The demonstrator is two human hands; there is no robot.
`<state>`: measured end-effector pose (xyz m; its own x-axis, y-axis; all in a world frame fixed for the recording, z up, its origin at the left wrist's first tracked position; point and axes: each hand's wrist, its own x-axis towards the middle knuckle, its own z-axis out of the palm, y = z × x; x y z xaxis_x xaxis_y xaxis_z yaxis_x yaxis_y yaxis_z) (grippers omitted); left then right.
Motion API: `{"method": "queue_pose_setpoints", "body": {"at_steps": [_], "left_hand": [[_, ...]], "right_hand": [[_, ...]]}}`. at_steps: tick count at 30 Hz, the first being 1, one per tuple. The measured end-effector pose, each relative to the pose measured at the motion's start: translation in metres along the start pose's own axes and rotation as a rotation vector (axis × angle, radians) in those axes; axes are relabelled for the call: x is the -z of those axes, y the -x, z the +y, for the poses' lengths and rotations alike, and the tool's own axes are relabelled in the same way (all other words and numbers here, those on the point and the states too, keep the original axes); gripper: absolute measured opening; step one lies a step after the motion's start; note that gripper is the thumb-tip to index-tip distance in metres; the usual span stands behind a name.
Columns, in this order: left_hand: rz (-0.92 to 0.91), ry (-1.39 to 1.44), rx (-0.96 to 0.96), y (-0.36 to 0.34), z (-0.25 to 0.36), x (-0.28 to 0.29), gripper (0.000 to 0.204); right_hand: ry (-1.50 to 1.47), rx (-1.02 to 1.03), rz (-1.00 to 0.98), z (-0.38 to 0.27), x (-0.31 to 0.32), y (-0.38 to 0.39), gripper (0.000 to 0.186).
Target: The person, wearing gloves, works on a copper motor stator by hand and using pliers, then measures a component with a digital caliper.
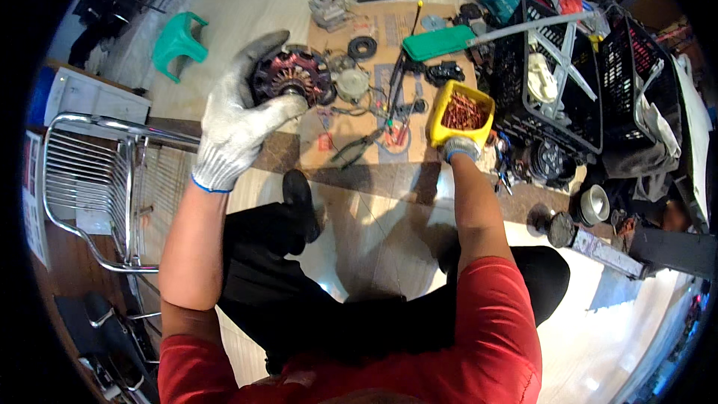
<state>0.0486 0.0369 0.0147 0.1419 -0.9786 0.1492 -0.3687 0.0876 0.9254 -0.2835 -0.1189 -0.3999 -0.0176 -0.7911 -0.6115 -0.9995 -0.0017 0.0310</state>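
Note:
My left hand, in a pale work glove with a grey palm, is raised on the left and closed round a dark, round motor rotor. Copper-coloured segments ring the rotor's middle, and my thumb lies along its near side. On the right, my gloved right hand holds a yellow plastic container from its near side. Its fingers are mostly hidden behind the container; chiefly the cuff shows. Many small copper pieces lie inside the container.
Pliers, a black ring, metal parts and a green dustpan-like piece lie on flattened cardboard. Black crates stand right. A green stool and a metal-framed chair are left.

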Motion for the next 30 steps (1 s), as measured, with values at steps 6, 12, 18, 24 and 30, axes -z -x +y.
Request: {"method": "queue_pose_setpoints", "body": {"at_steps": [6,12,18,24,30], "left_hand": [[-0.067,0.467,0.008,-0.013,-0.011,0.008,0.079],[-0.082,0.699,-0.068,-0.013,-0.004,0.013,0.072],[-0.025,0.813,-0.092,0.005,0.005,0.021,0.064],[-0.056,0.694,-0.107,0.007,0.017,0.001,0.065],[-0.115,0.28,-0.107,0.019,0.036,-0.015,0.073]], "right_hand": [[-0.259,-0.168,0.104,0.02,0.031,0.034,0.046],[-0.374,-0.091,0.292,0.048,0.041,0.067,0.041],[-1.813,0.787,0.152,-0.012,0.203,0.203,0.032],[-0.746,1.167,0.748,-0.042,0.308,0.401,0.036],[-0.356,1.177,0.963,-0.042,0.27,0.396,0.042]]}}
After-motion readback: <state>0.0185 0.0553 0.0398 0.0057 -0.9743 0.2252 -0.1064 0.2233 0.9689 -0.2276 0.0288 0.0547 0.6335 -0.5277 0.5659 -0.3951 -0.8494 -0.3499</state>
